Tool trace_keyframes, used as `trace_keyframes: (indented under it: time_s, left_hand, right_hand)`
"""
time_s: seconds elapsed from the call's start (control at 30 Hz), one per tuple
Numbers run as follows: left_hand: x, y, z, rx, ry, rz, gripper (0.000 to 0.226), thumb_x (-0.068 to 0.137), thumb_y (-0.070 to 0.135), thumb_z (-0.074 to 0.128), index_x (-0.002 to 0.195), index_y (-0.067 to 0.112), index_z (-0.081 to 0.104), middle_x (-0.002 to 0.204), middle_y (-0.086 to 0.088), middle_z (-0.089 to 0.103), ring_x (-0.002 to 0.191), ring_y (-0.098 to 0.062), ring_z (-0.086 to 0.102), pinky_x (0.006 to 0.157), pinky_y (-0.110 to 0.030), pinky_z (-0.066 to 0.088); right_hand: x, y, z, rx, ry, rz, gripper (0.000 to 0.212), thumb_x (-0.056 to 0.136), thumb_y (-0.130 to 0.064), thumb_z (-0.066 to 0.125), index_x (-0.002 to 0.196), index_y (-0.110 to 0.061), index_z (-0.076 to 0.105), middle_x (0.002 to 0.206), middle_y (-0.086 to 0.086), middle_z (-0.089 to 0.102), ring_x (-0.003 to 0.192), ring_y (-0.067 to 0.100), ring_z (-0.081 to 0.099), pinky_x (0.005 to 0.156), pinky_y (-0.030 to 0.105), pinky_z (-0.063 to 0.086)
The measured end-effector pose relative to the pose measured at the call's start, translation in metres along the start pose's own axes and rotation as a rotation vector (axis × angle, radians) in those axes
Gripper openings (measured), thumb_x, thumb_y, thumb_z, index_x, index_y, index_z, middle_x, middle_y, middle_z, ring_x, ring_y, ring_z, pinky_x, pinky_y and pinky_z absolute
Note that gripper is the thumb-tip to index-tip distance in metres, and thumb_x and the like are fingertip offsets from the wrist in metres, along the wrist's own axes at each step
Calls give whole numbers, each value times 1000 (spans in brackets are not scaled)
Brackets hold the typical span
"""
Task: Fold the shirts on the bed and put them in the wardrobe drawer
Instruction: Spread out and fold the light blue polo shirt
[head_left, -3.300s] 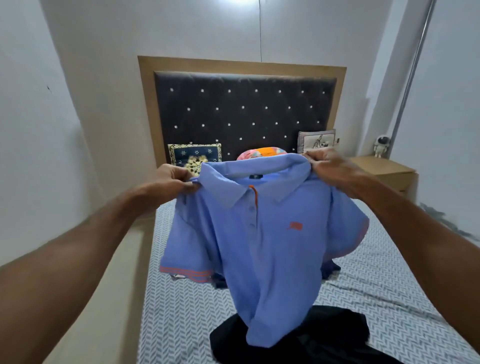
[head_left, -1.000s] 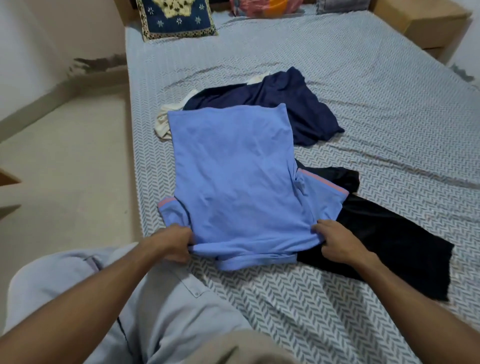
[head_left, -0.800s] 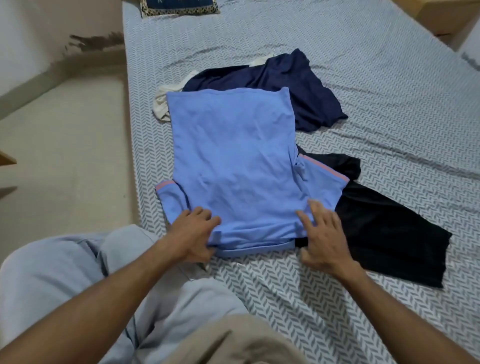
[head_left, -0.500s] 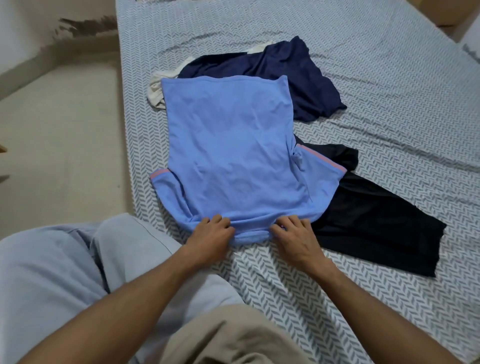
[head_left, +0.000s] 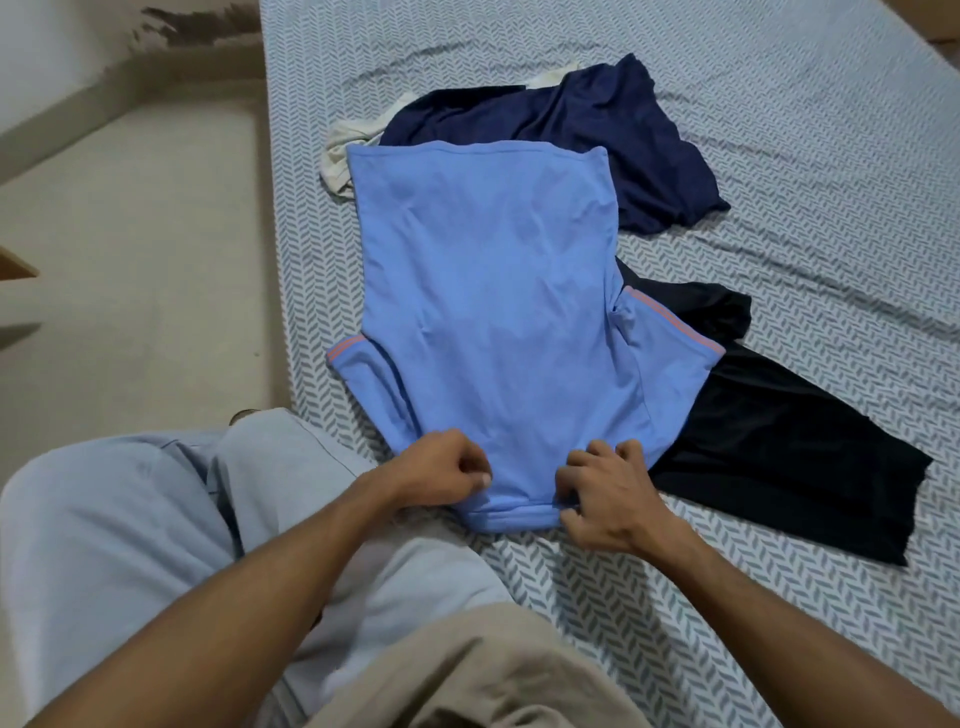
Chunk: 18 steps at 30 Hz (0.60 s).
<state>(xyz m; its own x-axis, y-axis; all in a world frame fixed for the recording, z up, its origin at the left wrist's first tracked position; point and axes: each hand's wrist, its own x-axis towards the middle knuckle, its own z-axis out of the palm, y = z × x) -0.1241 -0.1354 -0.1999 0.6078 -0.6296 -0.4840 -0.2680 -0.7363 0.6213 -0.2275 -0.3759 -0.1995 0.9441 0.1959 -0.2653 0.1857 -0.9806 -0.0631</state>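
Change: the light blue shirt (head_left: 488, 312), held up by its shoulders in the air a few seconds ago, now lies back-up on the bed (head_left: 779, 130) in the middle of the frame, collar end nearest the person.
Hands, shift: half a second ago both lay with fingers spread on the collar edge; now the fingers have curled in.
Left hand (head_left: 441, 470): fingers bent, thumb and fingertips pinching the shirt cloth just left of the collar, lower centre of the frame.
Right hand (head_left: 605, 491): fingers bent over the cloth just right of the collar, thumb at the collar band; it seems to be taking hold of the fabric.
Sleeves: both stick out, the left one at centre left, the right one at centre right over the black shirt (head_left: 789, 447).
Other shirts: a navy shirt (head_left: 587, 135) lies partly under the top of the blue one in the upper centre; a cream garment (head_left: 345, 150) peeks out at its left.
Meaning: the laying-out looks done and the first fold seems about to start, probably from the collar end.
Left to do: all folds, the other shirts, and the trip to the wardrobe drawer, which is out of view.
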Motion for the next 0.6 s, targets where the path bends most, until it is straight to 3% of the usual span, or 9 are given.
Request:
trace_keyframes:
  time_s: [0.1, 0.2, 0.27, 0.37, 0.47, 0.53, 0.6]
  left_hand:
    - [-1, -23, -27, -124, 330, -76, 13, 88, 18, 67, 97, 19, 76, 91, 4, 76, 82, -7, 66, 80, -25, 50]
    - [-7, -56, -53, -171, 650, -185, 20, 82, 8, 67, 101, 12, 75, 97, -7, 74, 92, -24, 68, 85, -30, 47]
    - [-8, -81, -65, -188, 772, -248, 28, 76, 4, 67, 103, 8, 74, 105, -15, 71, 100, -32, 65, 92, -37, 46]
    - [-8, -113, -81, -376, 733, -339, 51, 68, 30, 57, 113, 8, 66, 110, -17, 68, 100, -34, 66, 91, -44, 52]
    - [0, -128, -87, -315, 604, -420, 60, 76, 20, 63, 133, 5, 54, 119, -24, 61, 108, -38, 61, 92, -43, 50]
    - [5, -131, -90, -242, 559, -424, 52, 79, 14, 70, 128, 5, 54, 114, -26, 59, 107, -38, 58, 86, -40, 47]
    - [7, -129, -91, -258, 543, -419, 33, 77, 18, 74, 107, 10, 62, 104, -21, 59, 98, -33, 59, 79, -36, 46]
  right_hand:
    - [28, -25, -11, 91, 64, 22, 26, 67, -45, 44, 80, -26, 57, 75, -4, 53, 77, 24, 54, 71, 38, 33]
    - [69, -63, -21, 214, 126, -17, 27, 75, -42, 47, 86, -23, 64, 78, 0, 62, 76, 31, 62, 69, 40, 44]
    - [95, -94, -30, 312, 104, -21, 24, 81, -37, 52, 94, -22, 65, 87, 4, 65, 84, 34, 64, 71, 41, 49]
    - [129, -144, -38, 383, 76, -25, 24, 87, -38, 57, 101, -19, 63, 101, 8, 67, 94, 36, 65, 74, 41, 50]
    - [147, -175, -36, 291, -5, -4, 37, 89, -46, 58, 112, -17, 58, 114, 10, 66, 104, 38, 64, 79, 43, 51]
    - [154, -187, -28, 253, -43, 6, 31, 92, -36, 55, 115, -14, 55, 119, 11, 64, 108, 38, 64, 80, 44, 50]
    - [154, -191, -22, 244, -74, -8, 25, 94, -27, 51, 115, -15, 55, 120, 12, 63, 109, 38, 63, 79, 44, 49]
